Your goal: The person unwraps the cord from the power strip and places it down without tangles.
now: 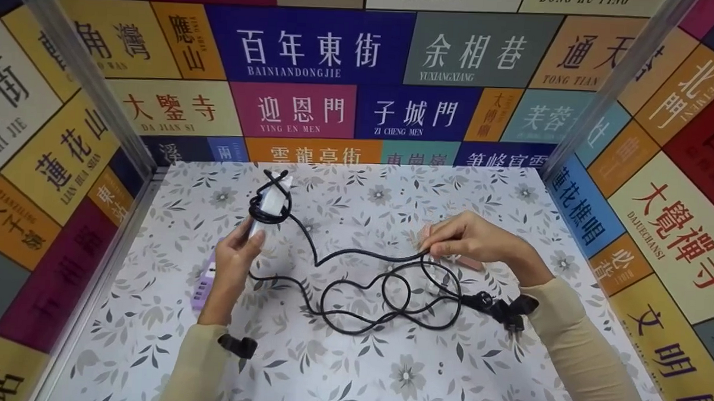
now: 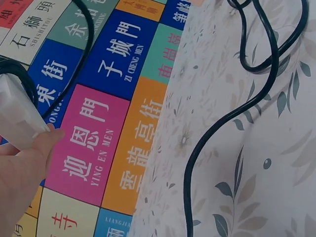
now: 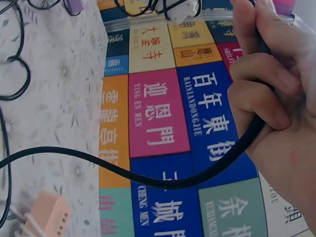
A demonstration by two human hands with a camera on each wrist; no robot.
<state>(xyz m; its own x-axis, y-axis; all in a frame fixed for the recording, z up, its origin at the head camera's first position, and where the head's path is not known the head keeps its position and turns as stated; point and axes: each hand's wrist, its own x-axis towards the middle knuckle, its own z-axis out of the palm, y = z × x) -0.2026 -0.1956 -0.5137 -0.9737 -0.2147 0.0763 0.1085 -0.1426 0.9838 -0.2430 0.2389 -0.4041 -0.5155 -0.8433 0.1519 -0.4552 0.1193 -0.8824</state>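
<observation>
In the head view my left hand [image 1: 236, 267] holds up a white block-shaped object [image 1: 272, 200] by its lower end. Several turns of black cable [image 1: 268, 217] are wound about it, and two cable ends or loops cross above it. My right hand [image 1: 468, 237] grips the same black cable farther along; in the right wrist view the cord [image 3: 256, 128] runs through its curled fingers [image 3: 261, 96]. Between the hands the cable hangs slack. More cable [image 1: 352, 331] lies in loose loops on the table, running to a black plug [image 1: 510, 321] by the right wrist.
A purple block with slots [image 1: 200, 293] lies partly hidden beneath the left wrist. A pink box with slots [image 3: 54, 212] sits behind the right hand. The floral tabletop [image 1: 404, 380] is bordered by colourful sign-covered walls [image 1: 315, 45] at the back and sides.
</observation>
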